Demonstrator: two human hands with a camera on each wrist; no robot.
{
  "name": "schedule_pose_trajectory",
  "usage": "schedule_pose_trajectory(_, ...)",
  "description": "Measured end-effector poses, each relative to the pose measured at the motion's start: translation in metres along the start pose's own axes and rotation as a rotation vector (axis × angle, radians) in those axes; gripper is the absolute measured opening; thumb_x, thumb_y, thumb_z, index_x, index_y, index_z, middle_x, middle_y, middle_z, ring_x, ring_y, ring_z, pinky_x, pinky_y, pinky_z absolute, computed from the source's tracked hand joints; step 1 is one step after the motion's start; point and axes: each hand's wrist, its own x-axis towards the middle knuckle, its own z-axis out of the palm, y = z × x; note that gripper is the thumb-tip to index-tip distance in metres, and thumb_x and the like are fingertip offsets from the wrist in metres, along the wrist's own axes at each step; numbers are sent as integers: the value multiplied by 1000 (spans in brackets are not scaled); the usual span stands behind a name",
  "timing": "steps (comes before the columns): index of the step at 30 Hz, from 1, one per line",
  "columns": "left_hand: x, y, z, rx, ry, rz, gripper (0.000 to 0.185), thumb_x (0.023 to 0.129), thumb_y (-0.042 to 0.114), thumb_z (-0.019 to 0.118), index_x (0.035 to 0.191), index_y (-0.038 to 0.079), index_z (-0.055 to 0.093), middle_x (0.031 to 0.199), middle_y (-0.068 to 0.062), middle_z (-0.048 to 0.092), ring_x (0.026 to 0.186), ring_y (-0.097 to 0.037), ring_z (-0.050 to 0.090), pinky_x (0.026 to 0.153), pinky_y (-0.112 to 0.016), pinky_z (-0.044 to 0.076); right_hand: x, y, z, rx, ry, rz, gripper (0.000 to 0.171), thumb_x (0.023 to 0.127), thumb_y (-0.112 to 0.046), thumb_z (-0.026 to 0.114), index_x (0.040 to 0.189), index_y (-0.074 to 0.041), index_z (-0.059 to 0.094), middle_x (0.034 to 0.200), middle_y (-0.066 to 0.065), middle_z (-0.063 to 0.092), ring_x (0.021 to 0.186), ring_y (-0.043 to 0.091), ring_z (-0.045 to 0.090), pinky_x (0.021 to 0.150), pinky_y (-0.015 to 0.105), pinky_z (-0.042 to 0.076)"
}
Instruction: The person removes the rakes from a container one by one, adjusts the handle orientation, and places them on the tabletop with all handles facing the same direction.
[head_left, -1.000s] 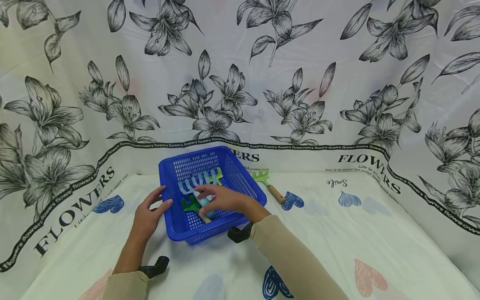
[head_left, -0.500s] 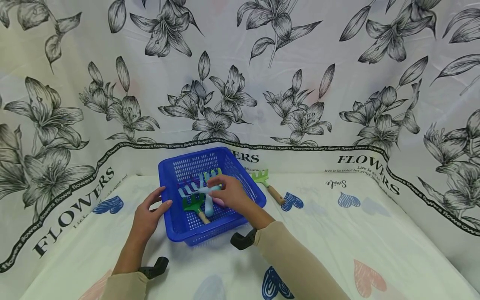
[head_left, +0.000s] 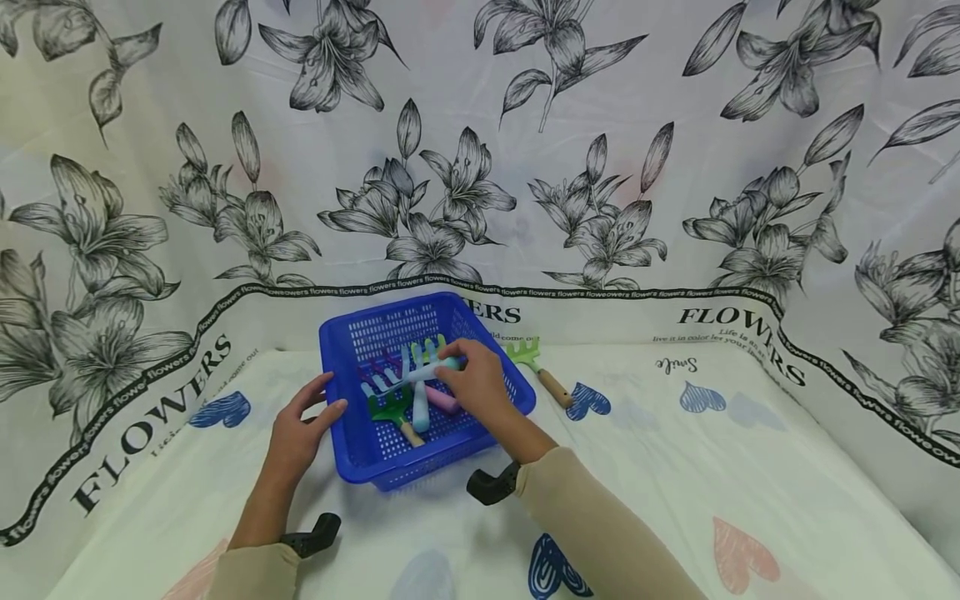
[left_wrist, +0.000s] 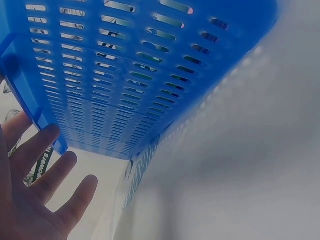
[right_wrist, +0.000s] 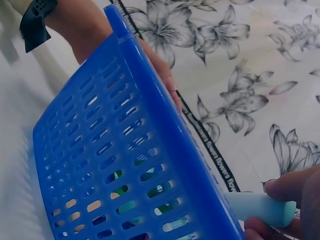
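Note:
My right hand [head_left: 480, 379] pinches the handle end of a light blue hand rake [head_left: 429, 372] over the blue plastic basket [head_left: 420, 477]. The rake lies slantwise, its tines toward the basket's left side. In the right wrist view its pale handle [right_wrist: 262, 209] shows beyond the basket rim, between thumb and fingers. Beneath it lie another light blue tool [head_left: 421, 410], a pink handle [head_left: 441, 400] and a green rake [head_left: 390, 407] with a wooden handle. My left hand [head_left: 298, 427] rests at the basket's left rim, fingers spread; the left wrist view shows them loosely extended.
A light green rake [head_left: 551, 387] with a wooden handle lies on the heart-print cloth just right of the basket. Behind the basket rises a flower-print curtain [head_left: 600, 325]. Black wrist mounts [head_left: 491, 483] sit on both forearms.
My right hand has moved right and slightly up, swinging the light blue rake's handle to the right. The pink handle and the second light blue handle have come into view. My left hand stays put.

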Motion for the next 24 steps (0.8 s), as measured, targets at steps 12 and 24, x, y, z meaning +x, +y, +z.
schedule_pose_trajectory(12,2,-3,-1,-7,-7,16,69,94,45,59,153,18,34,152,-16,37,134,-42,37,102,-61,36,-5,-1,-26,59,-30,14,14,90,-15,70,103,-10,69,98,3,66,75,16,62,56,26,49)
schedule_pose_trajectory(24,1,-3,0,-2,4,12,70,94,45,60,153,18,34,151,-15,37,134,-42,37,102,-61,36,-13,5,-61,146,-91,32,17,92,-11,67,108,-7,68,101,7,65,80,18,67,74,37,58)
